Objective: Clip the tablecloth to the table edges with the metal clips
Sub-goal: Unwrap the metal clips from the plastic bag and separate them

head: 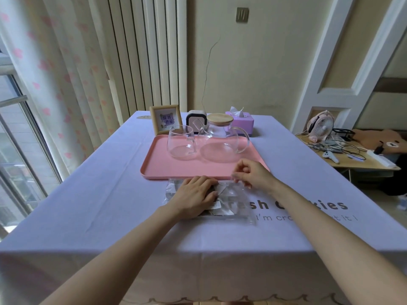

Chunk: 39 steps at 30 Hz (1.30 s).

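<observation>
My left hand (196, 195) lay flat, fingers nearly straight and close together, pressing down on a clear plastic bag (239, 202) that sat on the surface just in front of me. My right hand (251, 172) was curled narrow, thumb and forefinger pinching the bag's far right edge, right beside the near rim of the pink tray (154, 171). The metal clips (217, 207) were inside that bag, grey and silvery shapes partly hidden under my left fingers; I could not tell how many there were. The bag rested on the lavender tablecloth (88, 194), covering some of its dark printed lettering. The cloth covered the whole surface and hung down over the near edge with a scalloped hem.

The tray touched the bag's far side and carried a glass cup (181, 143) and, close on its right, a glass teapot (220, 142) with a wooden lid, both looking empty. Behind the tray stood a wooden picture frame (166, 118), a small dark and pink device (196, 119) and a purple tissue box (242, 122) with a tissue sticking up. Off to the right, apart from all this, a low side table (352, 165) held a pink fan (321, 126) and tangled cables
</observation>
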### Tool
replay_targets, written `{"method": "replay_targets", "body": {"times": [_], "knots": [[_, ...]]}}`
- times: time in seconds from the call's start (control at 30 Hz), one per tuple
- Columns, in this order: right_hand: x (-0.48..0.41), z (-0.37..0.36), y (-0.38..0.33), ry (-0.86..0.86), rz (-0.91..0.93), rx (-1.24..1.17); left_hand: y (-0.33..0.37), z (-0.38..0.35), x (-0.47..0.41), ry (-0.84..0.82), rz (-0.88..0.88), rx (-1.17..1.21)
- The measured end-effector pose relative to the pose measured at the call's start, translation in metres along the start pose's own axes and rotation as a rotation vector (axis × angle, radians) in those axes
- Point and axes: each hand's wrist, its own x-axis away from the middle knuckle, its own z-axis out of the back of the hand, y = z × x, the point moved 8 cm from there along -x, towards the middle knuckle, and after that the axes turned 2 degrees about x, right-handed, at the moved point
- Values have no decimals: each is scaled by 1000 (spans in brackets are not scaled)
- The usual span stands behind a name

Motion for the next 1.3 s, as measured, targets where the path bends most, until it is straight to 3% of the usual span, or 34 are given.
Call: {"method": "replay_targets", "body": {"times": [0.17, 0.43, 0.57, 0.7, 0.87, 1.0, 1.1, 1.2, 1.3], "knots": [[1, -7, -11, -95, 53, 271, 0, 0, 1, 1, -4, -7], [20, 36, 1, 32, -11, -19, 2, 1, 2, 5, -16, -38], [26, 34, 14, 36, -76, 376, 3, 2, 1, 19, -42, -50], [31, 29, -6, 43, 48, 778, 2, 8, 4, 64, -15, -72], [39, 38, -3, -22, -13, 908, -7, 37, 17, 360, 119, -77], [38, 41, 9, 39, -135, 734, -47, 60, 37, 408, 523, -82], [43, 31, 19, 75, -237, 466, -80, 62, 52, 268, 741, -100], [42, 18, 32, 62, -353, 110, -92, 49, 50, 109, 738, -126], [40, 7, 38, 28, -446, -80, -93, 43, 47, 94, 720, -96]]}}
